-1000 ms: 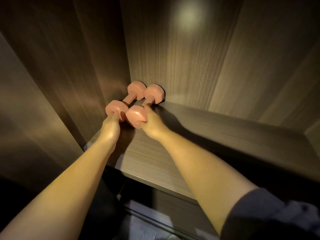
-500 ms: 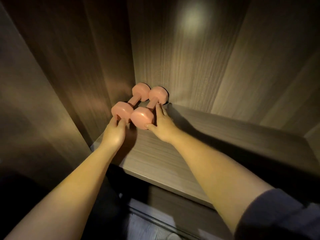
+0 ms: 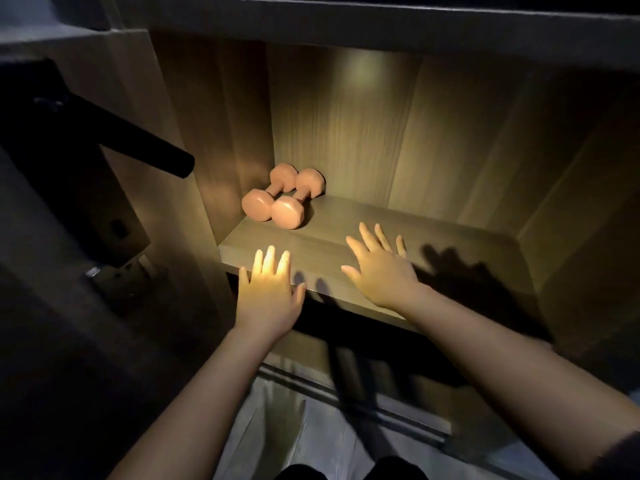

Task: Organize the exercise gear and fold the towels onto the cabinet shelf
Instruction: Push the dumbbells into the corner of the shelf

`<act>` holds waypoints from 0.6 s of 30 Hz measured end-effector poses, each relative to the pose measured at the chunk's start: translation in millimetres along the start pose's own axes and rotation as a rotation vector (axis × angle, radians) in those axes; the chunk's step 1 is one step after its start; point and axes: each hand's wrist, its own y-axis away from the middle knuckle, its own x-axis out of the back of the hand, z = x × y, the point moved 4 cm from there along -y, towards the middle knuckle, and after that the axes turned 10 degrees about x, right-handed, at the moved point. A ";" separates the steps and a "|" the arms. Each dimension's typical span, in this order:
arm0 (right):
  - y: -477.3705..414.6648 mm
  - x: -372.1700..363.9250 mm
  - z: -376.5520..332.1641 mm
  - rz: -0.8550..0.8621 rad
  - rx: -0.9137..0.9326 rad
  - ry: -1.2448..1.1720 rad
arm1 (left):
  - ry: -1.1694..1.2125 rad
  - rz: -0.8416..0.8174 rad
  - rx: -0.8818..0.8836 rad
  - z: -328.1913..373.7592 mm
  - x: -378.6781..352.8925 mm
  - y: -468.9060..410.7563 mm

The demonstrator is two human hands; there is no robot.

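Two pink dumbbells (image 3: 282, 200) lie side by side in the back left corner of the wooden cabinet shelf (image 3: 433, 237), their ends pointing toward me. My left hand (image 3: 268, 289) hovers at the shelf's front edge with fingers spread and holds nothing. My right hand (image 3: 377, 268) is over the front of the shelf, fingers spread, also empty. Both hands are apart from the dumbbells. No towels are in view.
The cabinet's left wall (image 3: 225, 150) and back panel (image 3: 381, 133) close in the shelf. A black bar (image 3: 138, 147) juts out at the left in front of the cabinet. A lower shelf edge (image 3: 363, 407) and pale floor show below.
Both hands have let go of the dumbbells and drawn back to the shelf's front edge, fingers now spread. The view has pulled back from the cabinet.
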 end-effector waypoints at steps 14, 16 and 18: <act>24.4 88.3 5.9 -0.131 -0.026 -0.095 | -0.064 -0.242 -0.099 66.8 86.1 1.7; 49.5 113.5 0.7 -0.177 -0.033 -0.085 | -0.070 -0.299 -0.094 73.0 116.2 19.4; 77.9 133.2 -2.3 -0.246 -0.060 -0.073 | -0.073 -0.381 -0.122 79.1 142.1 40.4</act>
